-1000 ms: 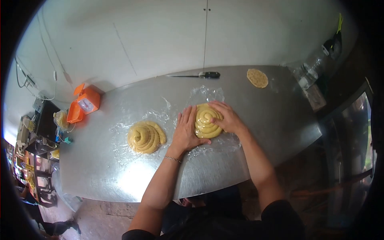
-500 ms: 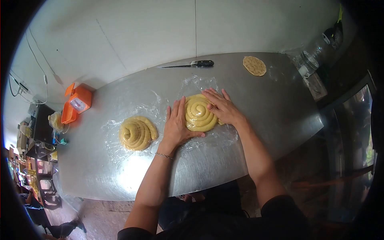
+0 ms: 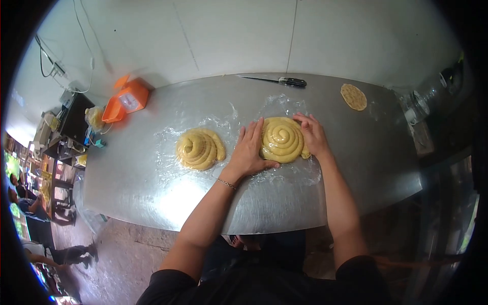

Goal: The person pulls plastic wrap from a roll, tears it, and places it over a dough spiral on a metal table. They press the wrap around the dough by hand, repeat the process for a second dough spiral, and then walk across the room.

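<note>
A yellow dough coil (image 3: 281, 140) lies under clear plastic film on the metal table, between my two hands. My left hand (image 3: 250, 152) rests against its left side, fingers stretched out and the thumb along the lower edge. At the coil's right side is my right hand (image 3: 312, 133), its fingers apart and slightly bent, touching the edge. A second yellow coil (image 3: 198, 148), also covered by film, sits to the left, apart from my hands.
A knife (image 3: 284, 81) lies near the wall, with a flat round piece (image 3: 354, 97) to its right. An orange scale (image 3: 130, 99) stands at the back left. Jars (image 3: 418, 105) are at the right edge. Other people are visible at far left.
My right hand has shifted from the top of the coil to its right side. The view has turned, so the table's contents appear further right.
</note>
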